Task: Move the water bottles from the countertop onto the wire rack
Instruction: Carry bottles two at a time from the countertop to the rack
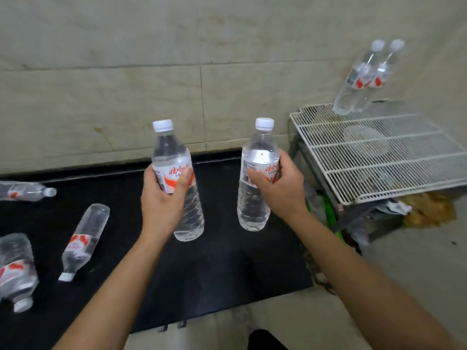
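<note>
My left hand (161,200) grips a clear water bottle (188,215) with a white cap and a red-and-white label, held upright above the black countertop (214,261). My right hand (280,185) grips a second upright bottle (252,205) of the same kind, just left of the white wire rack (379,157). Two bottles (361,79) stand side by side at the rack's far corner. Three more bottles lie on the countertop at the left: one (83,238) lies cap toward me, one (25,190) rests near the wall, one (16,269) sits at the frame's edge.
A tiled wall (177,84) runs behind the countertop and rack. Under the rack lie plastic bags, something green (328,210) and brownish clutter (429,210). A pale floor (404,261) lies to the right of the countertop's end.
</note>
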A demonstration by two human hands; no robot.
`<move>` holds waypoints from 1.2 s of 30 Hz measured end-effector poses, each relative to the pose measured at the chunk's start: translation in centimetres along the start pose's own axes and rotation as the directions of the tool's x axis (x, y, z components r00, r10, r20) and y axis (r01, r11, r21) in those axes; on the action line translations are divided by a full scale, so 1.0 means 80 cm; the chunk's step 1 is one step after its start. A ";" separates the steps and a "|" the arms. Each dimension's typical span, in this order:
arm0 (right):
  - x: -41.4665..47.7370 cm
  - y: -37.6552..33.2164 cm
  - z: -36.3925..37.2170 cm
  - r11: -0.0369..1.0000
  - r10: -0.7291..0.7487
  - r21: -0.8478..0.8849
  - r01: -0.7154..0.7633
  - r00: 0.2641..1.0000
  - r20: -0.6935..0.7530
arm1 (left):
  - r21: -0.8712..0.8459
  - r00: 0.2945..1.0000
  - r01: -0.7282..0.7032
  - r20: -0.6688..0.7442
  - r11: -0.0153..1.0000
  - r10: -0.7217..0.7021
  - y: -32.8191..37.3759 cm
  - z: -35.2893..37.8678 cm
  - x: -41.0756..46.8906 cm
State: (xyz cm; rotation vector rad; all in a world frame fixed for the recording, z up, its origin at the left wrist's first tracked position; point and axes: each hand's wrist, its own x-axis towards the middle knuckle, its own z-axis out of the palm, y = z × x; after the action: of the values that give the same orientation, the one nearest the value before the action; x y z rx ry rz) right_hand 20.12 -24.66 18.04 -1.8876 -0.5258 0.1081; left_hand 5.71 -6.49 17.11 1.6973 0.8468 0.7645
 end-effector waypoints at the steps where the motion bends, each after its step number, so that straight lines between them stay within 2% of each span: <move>1: -0.005 -0.009 -0.009 1.000 -0.002 -0.006 0.002 1.000 -0.017 | -0.017 1.000 -0.013 0.010 1.000 0.013 0.009 0.006 -0.005; 9: -0.044 -0.054 -0.149 0.989 -0.132 -0.103 0.106 0.946 -0.296 | -0.211 0.965 -0.146 0.184 0.966 0.186 0.108 0.072 -0.072; 15: -0.017 -0.009 -0.257 0.984 -0.156 -0.143 0.106 0.900 -0.407 | -0.298 0.899 -0.240 0.292 0.924 0.327 0.159 0.169 -0.089; 23: 0.119 0.116 -0.409 0.990 -0.131 -0.081 0.112 0.942 -0.309 | -0.280 0.907 -0.219 0.296 0.935 0.301 0.203 0.391 -0.075; 27: 0.199 0.167 -0.489 0.980 -0.152 -0.164 0.108 0.948 -0.280 | -0.163 0.902 -0.233 0.331 0.959 0.276 0.221 0.500 -0.052; 30: 0.254 0.190 -0.532 0.973 -0.175 -0.197 0.124 0.949 -0.264 | 0.024 0.915 -0.269 0.318 0.963 0.248 0.223 0.551 -0.023; 33: 0.295 0.210 -0.559 0.962 -0.199 -0.229 0.150 0.956 -0.213 | -0.013 0.930 -0.152 0.336 0.988 0.148 0.221 0.581 -0.007; 36: 0.329 0.222 -0.572 0.948 -0.227 -0.265 0.173 0.956 -0.188 | -0.072 0.952 -0.086 0.290 0.994 0.103 0.222 0.602 0.011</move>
State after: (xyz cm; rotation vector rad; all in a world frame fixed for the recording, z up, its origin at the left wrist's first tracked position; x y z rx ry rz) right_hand 63.85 -58.72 23.80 -2.0429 -0.5996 -0.3084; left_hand 48.67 -34.17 22.13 1.7543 0.5356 0.5755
